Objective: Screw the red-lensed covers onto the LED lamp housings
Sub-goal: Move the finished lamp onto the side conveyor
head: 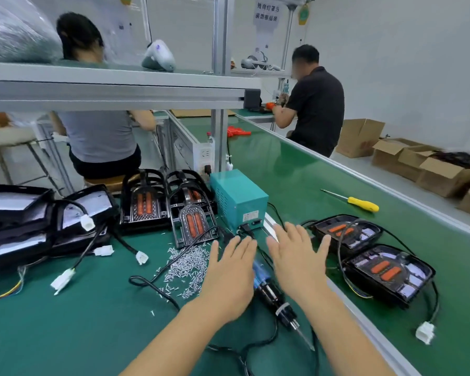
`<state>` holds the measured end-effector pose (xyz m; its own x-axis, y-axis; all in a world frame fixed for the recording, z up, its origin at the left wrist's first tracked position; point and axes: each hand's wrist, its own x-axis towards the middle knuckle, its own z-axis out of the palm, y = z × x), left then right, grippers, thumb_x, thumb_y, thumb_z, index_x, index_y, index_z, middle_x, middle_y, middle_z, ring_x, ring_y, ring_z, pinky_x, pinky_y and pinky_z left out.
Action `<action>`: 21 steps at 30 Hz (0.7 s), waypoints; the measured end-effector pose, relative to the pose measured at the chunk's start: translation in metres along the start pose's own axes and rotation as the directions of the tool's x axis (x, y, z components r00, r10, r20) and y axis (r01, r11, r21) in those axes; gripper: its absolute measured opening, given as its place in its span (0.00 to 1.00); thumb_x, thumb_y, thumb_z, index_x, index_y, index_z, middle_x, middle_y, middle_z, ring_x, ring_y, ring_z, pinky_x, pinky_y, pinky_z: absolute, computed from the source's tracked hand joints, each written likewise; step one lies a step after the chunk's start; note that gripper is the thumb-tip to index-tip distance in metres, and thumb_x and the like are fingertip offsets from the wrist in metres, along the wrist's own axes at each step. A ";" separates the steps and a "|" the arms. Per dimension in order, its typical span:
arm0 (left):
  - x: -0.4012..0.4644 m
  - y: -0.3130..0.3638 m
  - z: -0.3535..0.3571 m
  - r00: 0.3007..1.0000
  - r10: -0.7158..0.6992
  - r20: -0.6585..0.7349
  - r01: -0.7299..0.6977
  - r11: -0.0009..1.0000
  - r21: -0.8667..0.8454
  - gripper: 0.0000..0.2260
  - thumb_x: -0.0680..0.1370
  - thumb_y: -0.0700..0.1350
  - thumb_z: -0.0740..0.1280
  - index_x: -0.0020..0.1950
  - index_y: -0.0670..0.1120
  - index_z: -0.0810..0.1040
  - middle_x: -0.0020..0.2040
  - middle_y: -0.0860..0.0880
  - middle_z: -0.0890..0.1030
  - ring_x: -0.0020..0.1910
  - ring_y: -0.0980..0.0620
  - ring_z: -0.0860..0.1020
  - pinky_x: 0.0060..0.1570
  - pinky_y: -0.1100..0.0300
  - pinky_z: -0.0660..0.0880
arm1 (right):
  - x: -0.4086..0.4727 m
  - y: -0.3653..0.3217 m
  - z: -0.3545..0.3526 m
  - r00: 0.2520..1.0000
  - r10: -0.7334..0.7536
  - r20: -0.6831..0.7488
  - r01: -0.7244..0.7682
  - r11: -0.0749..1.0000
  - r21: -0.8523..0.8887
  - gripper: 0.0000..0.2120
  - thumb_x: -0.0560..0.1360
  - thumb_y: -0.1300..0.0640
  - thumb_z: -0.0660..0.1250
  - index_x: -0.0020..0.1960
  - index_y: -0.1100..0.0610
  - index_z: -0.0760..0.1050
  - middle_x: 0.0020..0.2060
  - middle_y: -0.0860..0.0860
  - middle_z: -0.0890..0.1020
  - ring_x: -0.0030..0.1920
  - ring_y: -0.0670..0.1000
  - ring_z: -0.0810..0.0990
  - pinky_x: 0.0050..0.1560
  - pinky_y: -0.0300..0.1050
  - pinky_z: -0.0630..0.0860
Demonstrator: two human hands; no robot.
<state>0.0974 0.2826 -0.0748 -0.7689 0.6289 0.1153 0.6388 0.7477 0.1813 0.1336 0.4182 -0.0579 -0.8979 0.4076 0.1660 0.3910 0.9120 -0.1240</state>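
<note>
Both hands out flat over the green surface [87, 321], palms down, fingers straight and spread, holding nothing. Left hand [229, 270] above the edge of a loose screw pile [186, 267]; right hand [296, 256] beside it. Between and under them lies an electric screwdriver [273, 297], long axis running diagonally, bit tip pointing toward the wearer and right.

Two red-lensed covers [168, 204] stand propped side by side at centre, leaning back, arched ends up. At far left, lamp housings [25, 221] stacked with white connectors on black leads. On the conveyor belt [296, 172] to the right, two assembled lamps [364, 251] lie flat, red lenses up, long axes slanting away to the left.

Teal power box [238, 198] behind the hands; its label too small to read. Yellow-handled screwdriver [353, 202] on the belt. Hanging sign [267, 12] with Chinese characters, not legible. Two seated workers beyond; cardboard boxes [432, 169] on the floor at right; white walls.
</note>
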 end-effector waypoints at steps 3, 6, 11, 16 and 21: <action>-0.022 -0.034 -0.008 0.989 -0.147 -0.032 0.148 0.989 0.003 0.26 0.83 0.50 0.50 0.78 0.51 0.42 0.79 0.55 0.43 0.77 0.53 0.41 0.72 0.45 0.35 | -0.001 -0.048 0.002 0.985 -0.171 0.033 0.170 0.985 0.043 0.23 0.84 0.46 0.42 0.78 0.47 0.52 0.79 0.47 0.54 0.78 0.49 0.48 0.72 0.68 0.37; -0.048 -0.065 -0.017 0.964 -0.256 -0.064 0.257 0.966 -0.005 0.27 0.82 0.55 0.51 0.77 0.56 0.42 0.79 0.56 0.43 0.77 0.51 0.40 0.72 0.43 0.36 | -0.003 -0.088 0.005 0.959 -0.275 0.065 0.266 0.957 0.120 0.26 0.83 0.42 0.40 0.79 0.47 0.50 0.79 0.48 0.52 0.79 0.50 0.46 0.71 0.66 0.32; -0.089 -0.118 -0.033 0.902 -0.399 -0.164 0.401 0.916 -0.025 0.25 0.83 0.54 0.50 0.78 0.54 0.47 0.79 0.56 0.44 0.77 0.55 0.42 0.73 0.49 0.37 | -0.003 -0.146 0.010 0.897 -0.437 0.068 0.423 0.892 0.158 0.27 0.83 0.41 0.41 0.79 0.48 0.50 0.79 0.47 0.53 0.79 0.49 0.47 0.71 0.67 0.32; -0.114 -0.151 -0.042 0.854 -0.470 -0.223 0.470 0.881 -0.058 0.25 0.82 0.51 0.53 0.78 0.53 0.49 0.78 0.56 0.49 0.77 0.56 0.44 0.74 0.50 0.40 | -0.006 -0.198 0.021 0.829 -0.553 0.082 0.531 0.825 0.190 0.27 0.83 0.40 0.40 0.80 0.48 0.49 0.79 0.48 0.53 0.79 0.51 0.46 0.71 0.66 0.30; -0.126 -0.194 -0.063 0.776 -0.505 -0.379 0.540 0.841 -0.015 0.23 0.81 0.49 0.58 0.76 0.52 0.59 0.78 0.54 0.55 0.77 0.52 0.48 0.73 0.47 0.40 | -0.002 -0.239 0.028 0.770 -0.626 0.124 0.609 0.779 0.152 0.26 0.84 0.41 0.42 0.79 0.48 0.48 0.79 0.48 0.54 0.79 0.52 0.47 0.70 0.70 0.32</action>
<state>0.0691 0.0448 -0.0627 -0.9293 0.0298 0.3680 0.1217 0.9658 0.2291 0.0366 0.1983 -0.0560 -0.9611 -0.2629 0.0843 -0.2728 0.9513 -0.1439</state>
